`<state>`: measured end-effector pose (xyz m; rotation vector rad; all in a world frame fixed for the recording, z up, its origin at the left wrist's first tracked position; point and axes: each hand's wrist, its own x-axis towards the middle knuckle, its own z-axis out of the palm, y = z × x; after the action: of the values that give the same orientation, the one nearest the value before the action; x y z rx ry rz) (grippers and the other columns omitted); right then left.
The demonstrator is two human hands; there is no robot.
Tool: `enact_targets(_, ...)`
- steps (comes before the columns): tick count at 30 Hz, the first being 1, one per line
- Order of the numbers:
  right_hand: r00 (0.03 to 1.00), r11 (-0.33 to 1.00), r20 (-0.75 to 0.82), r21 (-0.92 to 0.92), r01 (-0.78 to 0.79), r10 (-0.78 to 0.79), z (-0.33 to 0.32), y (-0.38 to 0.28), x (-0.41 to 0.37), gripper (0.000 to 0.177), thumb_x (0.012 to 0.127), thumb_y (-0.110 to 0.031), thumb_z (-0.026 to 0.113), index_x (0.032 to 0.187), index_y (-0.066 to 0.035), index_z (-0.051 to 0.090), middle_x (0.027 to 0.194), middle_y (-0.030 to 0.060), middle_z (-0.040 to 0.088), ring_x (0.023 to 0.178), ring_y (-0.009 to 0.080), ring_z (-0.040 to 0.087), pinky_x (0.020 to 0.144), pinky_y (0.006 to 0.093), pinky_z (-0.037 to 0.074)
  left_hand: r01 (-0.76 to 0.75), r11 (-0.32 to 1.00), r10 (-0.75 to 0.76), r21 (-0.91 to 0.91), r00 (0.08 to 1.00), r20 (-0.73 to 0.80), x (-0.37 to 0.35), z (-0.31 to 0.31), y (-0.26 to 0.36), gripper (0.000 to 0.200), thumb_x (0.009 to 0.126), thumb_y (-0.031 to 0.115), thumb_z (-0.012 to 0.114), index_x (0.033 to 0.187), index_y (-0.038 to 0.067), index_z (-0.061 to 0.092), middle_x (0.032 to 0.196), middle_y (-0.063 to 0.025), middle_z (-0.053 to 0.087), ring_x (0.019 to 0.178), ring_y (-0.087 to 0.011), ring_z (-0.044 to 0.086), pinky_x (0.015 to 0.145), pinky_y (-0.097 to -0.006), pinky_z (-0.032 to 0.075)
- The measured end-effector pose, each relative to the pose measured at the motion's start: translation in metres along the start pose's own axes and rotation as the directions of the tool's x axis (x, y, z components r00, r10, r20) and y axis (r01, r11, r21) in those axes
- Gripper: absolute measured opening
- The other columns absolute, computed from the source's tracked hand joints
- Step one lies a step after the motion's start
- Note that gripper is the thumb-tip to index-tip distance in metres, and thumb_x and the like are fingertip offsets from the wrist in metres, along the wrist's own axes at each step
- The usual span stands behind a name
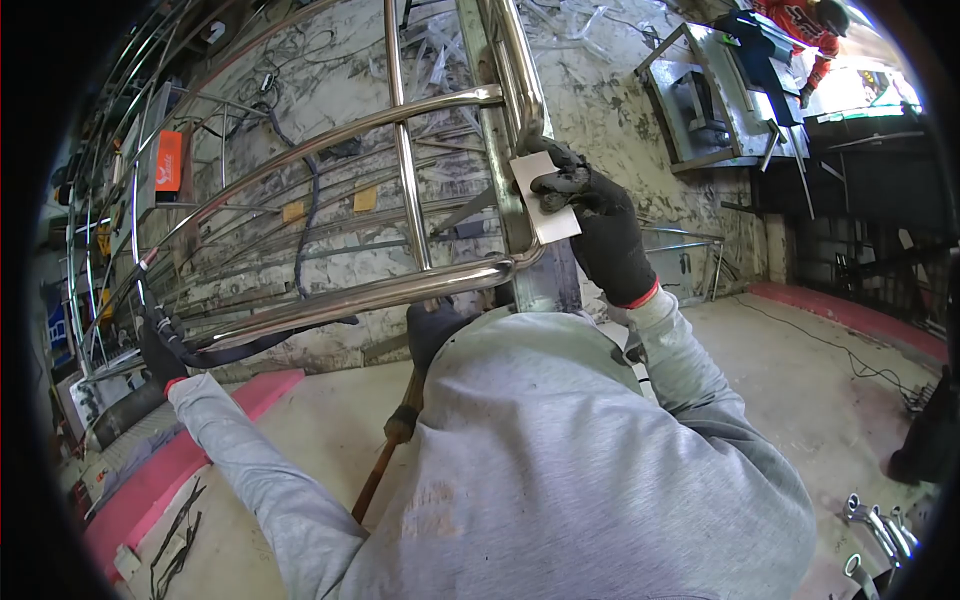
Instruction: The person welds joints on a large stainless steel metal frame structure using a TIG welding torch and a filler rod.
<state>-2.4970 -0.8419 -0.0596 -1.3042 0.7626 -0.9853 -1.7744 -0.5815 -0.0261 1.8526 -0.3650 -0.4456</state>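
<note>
My right hand [600, 210], in a black glove with a red cuff edge, pinches a white rectangular card [545, 200] between thumb and fingers. The card lies against the rounded corner of a shiny metal tube frame [400, 290]. Far to the left, my left hand [158, 350], gloved the same way, is closed beside the frame's far left tubes. A dark sleeved cable [260, 347] runs rightward from it under the front tube. Whatever else that hand grips is too small and dim to tell.
An orange box [169, 161] stands behind the frame at left. A metal table [710, 100] is at upper right, with a person in red [805, 25] beyond it. Pink beams [200, 450] edge the floor. Several shiny wrenches [880, 535] lie at lower right.
</note>
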Motion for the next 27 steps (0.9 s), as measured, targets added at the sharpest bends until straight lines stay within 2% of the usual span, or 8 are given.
enact_targets(5, 0.973, 0.971, 0.007, -0.066, -0.228, 0.229, 0.005, -0.01, -0.006, 0.033, 0.089, 0.01, 0.06, 0.118, 0.002, 0.074, 0.117, 0.0086, 0.077, 0.107, 0.0152, 0.07, 0.099, 0.0311, 0.056, -0.06, 0.998, 0.06, 0.024, 0.998, 0.021, -0.002, -0.001, 0.003, 0.051, 0.106, 0.049, 0.056, 0.128, 0.004, 0.067, 0.1, -0.0057, 0.072, 0.078, -0.0129, 0.066, 0.065, -0.027, 0.052)
enact_targets(11, 0.966, 0.942, 0.25, -0.306, 0.138, -0.06, 0.0, -0.023, -0.004, 0.035, 0.09, 0.003, 0.064, 0.123, -0.001, 0.074, 0.112, 0.0138, 0.077, 0.096, 0.0248, 0.074, 0.086, 0.0344, 0.06, -0.025, 1.0, 0.025, 0.007, 1.0, -0.011, -0.01, 0.008, 0.009, 0.048, 0.107, 0.047, 0.055, 0.127, 0.004, 0.066, 0.095, -0.0051, 0.072, 0.07, -0.0134, 0.064, 0.056, -0.0273, 0.05)
enact_targets(15, 0.964, 0.885, 0.265, -0.447, 0.127, -0.004, -0.007, -0.021, -0.007, 0.031, 0.089, 0.0, 0.068, 0.119, -0.001, 0.074, 0.102, 0.0138, 0.074, 0.086, 0.0306, 0.072, 0.075, 0.0362, 0.06, 0.032, 0.999, -0.035, 0.021, 0.988, 0.15, 0.018, -0.02, -0.007, 0.056, 0.108, 0.047, 0.056, 0.144, 0.005, 0.055, 0.116, -0.0126, 0.073, 0.094, -0.0189, 0.073, 0.077, -0.0305, 0.06)
enact_targets(18, 0.941, 0.934, 0.324, -0.355, 0.026, 0.097, -0.016, -0.003, 0.0, 0.032, 0.101, -0.016, 0.073, 0.128, 0.001, 0.07, 0.104, 0.0052, 0.073, 0.089, 0.01, 0.066, 0.078, 0.0279, 0.057, -0.004, 0.999, 0.002, 0.038, 0.999, 0.046, -0.006, 0.004, 0.008, 0.049, 0.107, 0.045, 0.057, 0.134, 0.004, 0.061, 0.109, -0.0101, 0.074, 0.085, -0.0172, 0.072, 0.07, -0.0288, 0.058)
enact_targets(21, 0.657, 0.34, 0.62, -0.563, 0.753, -0.429, -0.012, -0.011, 0.012, 0.033, 0.099, -0.019, 0.077, 0.125, 0.0, 0.07, 0.104, 0.0059, 0.071, 0.088, 0.0092, 0.067, 0.075, 0.0281, 0.057, -0.017, 0.998, 0.016, 0.058, 1.0, 0.011, -0.002, -0.001, 0.009, 0.045, 0.106, 0.042, 0.059, 0.129, 0.004, 0.065, 0.106, -0.0088, 0.075, 0.08, -0.0168, 0.072, 0.065, -0.0272, 0.058)
enact_targets(22, 0.919, 0.864, 0.373, -0.412, 0.289, -0.13, -0.004, -0.021, 0.005, 0.031, 0.098, -0.018, 0.078, 0.124, -0.001, 0.071, 0.105, 0.0063, 0.071, 0.088, 0.0097, 0.067, 0.075, 0.0284, 0.057, 0.009, 0.997, -0.014, 0.073, 0.998, 0.057, 0.0, -0.002, 0.009, 0.045, 0.105, 0.041, 0.059, 0.13, 0.004, 0.064, 0.109, -0.0096, 0.075, 0.084, -0.0175, 0.073, 0.068, -0.027, 0.059)
enact_targets(23, 0.912, 0.946, 0.253, -0.047, -0.321, 0.322, 0.0, -0.026, 0.001, 0.03, 0.097, -0.017, 0.078, 0.122, -0.002, 0.072, 0.107, 0.0068, 0.071, 0.088, 0.0101, 0.067, 0.075, 0.0287, 0.056, 0.009, 0.997, -0.014, 0.071, 0.998, 0.06, 0.0, -0.001, 0.006, 0.045, 0.105, 0.041, 0.059, 0.13, 0.004, 0.064, 0.109, -0.0096, 0.075, 0.084, -0.0175, 0.073, 0.068, -0.027, 0.059)
enact_targets(27, 0.928, 0.945, 0.372, -0.298, 0.136, -0.017, -0.003, -0.025, 0.005, 0.023, 0.099, -0.013, 0.075, 0.119, -0.001, 0.073, 0.108, 0.0055, 0.069, 0.087, 0.0101, 0.066, 0.074, 0.0284, 0.056, -0.017, 0.999, 0.015, 0.037, 0.999, 0.051, 0.009, -0.009, 0.0, 0.049, 0.106, 0.042, 0.058, 0.134, 0.003, 0.061, 0.11, -0.0103, 0.074, 0.083, -0.0161, 0.071, 0.068, -0.0271, 0.058)
